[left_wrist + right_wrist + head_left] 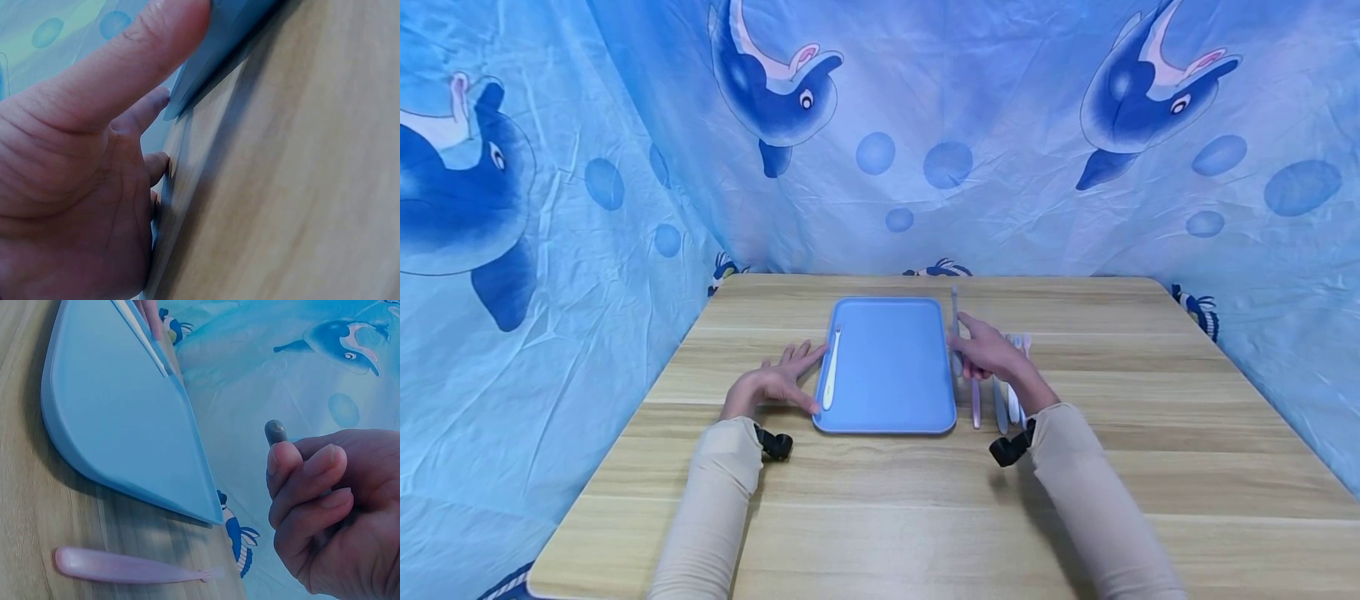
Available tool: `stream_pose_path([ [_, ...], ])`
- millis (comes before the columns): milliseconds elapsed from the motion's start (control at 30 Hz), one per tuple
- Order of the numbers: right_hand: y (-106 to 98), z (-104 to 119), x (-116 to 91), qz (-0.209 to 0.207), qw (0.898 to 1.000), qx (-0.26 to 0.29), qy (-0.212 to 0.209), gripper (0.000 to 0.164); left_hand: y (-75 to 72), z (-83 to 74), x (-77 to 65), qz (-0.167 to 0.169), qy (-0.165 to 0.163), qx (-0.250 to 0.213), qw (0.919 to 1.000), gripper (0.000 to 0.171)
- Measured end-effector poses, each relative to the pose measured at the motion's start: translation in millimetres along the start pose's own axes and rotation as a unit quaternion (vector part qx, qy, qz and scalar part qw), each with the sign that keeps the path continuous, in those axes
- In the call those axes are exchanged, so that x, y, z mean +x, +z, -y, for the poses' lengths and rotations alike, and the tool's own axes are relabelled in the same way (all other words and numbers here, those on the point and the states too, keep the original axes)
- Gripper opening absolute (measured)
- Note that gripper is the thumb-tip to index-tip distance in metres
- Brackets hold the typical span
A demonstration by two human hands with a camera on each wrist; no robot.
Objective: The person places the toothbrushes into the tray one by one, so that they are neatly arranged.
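While left fingers (809, 359) splay against blue tray (891, 367), right fingers (312, 481) pinch slim grey toothbrush (275, 431).

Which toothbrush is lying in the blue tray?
The white toothbrush, along the left side of the blue tray. It's the only one inside: the right hand holds a gray toothbrush, and the other toothbrushes lie on the table.

One toothbrush (831, 372) lies in the tray (891, 367), other toothbrushes (1001, 408) to its right.
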State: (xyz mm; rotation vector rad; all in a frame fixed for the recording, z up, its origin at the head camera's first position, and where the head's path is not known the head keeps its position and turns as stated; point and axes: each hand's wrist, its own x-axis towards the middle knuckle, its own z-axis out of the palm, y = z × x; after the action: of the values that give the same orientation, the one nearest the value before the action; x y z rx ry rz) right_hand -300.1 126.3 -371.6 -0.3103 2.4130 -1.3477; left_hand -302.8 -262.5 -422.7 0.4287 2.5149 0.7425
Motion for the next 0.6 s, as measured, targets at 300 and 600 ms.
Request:
stream_pose_path([
  [300, 6, 2, 4, -0.003, 1.0, 0.003, -0.002, 0.071, 0.7, -1.0, 1.0, 0.002, 0.0, -0.008, 1.0, 0.132],
  [600, 12, 7, 5, 0.003, 1.0, 0.011, -0.007, 0.072, 2.6, -1.2, 0.4, 0.001, 0.001, -0.007, 1.0, 0.132],
])
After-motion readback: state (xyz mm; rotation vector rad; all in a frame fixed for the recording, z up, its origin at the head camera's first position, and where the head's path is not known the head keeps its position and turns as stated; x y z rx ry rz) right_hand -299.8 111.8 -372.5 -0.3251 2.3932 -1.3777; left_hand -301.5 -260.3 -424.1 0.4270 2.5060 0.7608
